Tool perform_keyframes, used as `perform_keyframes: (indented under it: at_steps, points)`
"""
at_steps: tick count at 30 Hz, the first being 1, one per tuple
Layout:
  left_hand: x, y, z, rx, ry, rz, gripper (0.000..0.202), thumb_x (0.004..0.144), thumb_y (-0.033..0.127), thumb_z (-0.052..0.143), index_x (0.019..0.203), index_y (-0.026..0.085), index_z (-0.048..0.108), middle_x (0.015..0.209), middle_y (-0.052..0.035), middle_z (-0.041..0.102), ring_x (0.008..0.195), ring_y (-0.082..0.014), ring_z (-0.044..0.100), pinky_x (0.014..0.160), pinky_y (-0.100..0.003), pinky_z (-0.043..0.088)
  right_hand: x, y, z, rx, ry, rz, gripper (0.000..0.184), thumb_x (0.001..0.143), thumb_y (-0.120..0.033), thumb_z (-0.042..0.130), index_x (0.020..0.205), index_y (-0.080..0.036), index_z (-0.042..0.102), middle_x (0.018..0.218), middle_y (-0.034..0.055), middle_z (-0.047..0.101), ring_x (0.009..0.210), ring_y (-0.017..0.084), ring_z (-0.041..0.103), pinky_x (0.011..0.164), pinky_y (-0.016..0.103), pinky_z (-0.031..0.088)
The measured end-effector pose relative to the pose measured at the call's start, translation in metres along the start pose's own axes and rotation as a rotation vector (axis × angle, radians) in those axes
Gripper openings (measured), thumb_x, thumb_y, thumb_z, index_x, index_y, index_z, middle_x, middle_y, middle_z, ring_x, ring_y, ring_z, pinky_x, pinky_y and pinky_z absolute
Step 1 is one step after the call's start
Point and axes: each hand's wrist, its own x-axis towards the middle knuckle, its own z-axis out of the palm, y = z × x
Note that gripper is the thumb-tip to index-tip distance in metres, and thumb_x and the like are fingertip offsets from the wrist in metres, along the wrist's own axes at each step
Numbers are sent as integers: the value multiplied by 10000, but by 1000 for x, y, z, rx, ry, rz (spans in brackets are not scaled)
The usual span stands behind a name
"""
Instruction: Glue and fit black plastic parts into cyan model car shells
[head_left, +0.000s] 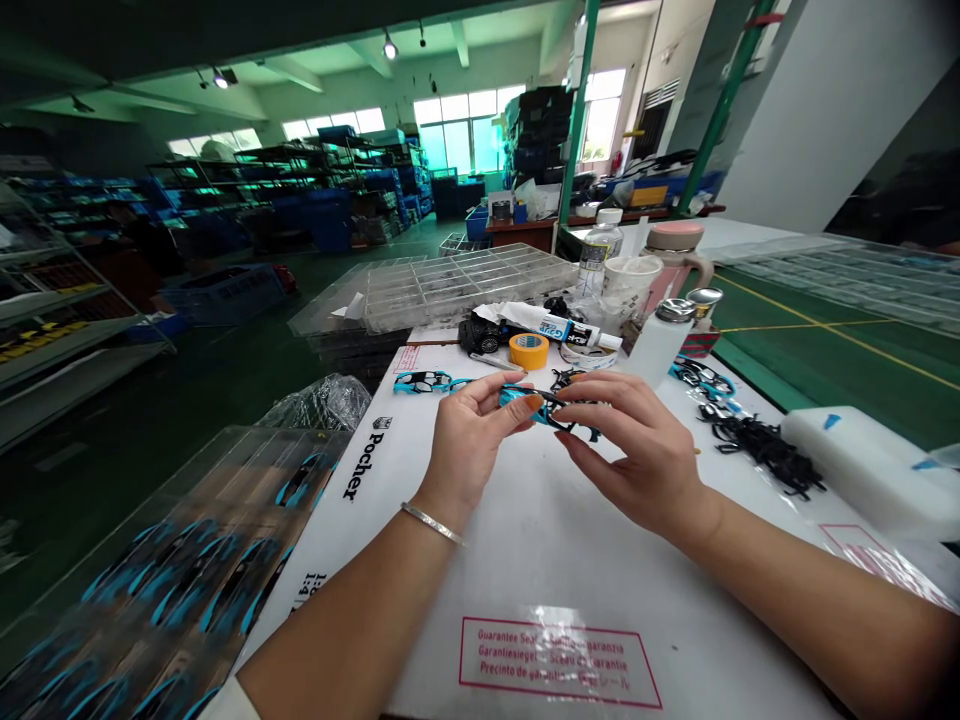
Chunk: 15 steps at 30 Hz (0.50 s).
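Observation:
Between my two hands, above the white board (525, 560), is a light-blue and black model car body (534, 408). My left hand (476, 430) is closed on its left end, thumb along the near side. With the fingertips of my right hand (637, 440) I grip the black frame part at its right end; the fingers hide some of it. Another blue and black car body (422, 382) rests on the board beyond my left hand. Small black parts (566, 378) lie just behind the held body.
Behind my hands are orange tape (529, 350), a glue tube (559, 326), a black model car (484, 335) and a white bottle (660, 335). Black parts (761, 450) and a white foam block (874, 465) are rightward. A divided tray of blue bodies (195, 570) sits at left.

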Motion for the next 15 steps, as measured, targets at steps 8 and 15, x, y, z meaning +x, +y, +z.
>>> perform_keyframes:
  at_steps: [8,15]
  points:
    - [0,-1,0,7,-9,6,453,709,327,827,1103,148,692,1014,-80,733,922,-177,672,791,-280,579,-2,-4,2,3,-7,-18,203,843,-12,632,966,-173,652,1087,87,639,1091,253,565,928,444,495]
    - [1,0,-1,1,6,14,421,710,333,826,1074,161,704,1028,-76,733,934,-181,676,776,-271,579,2,-4,-6,95,66,27,191,845,-55,680,983,-168,613,1030,78,659,1026,234,600,919,442,496]
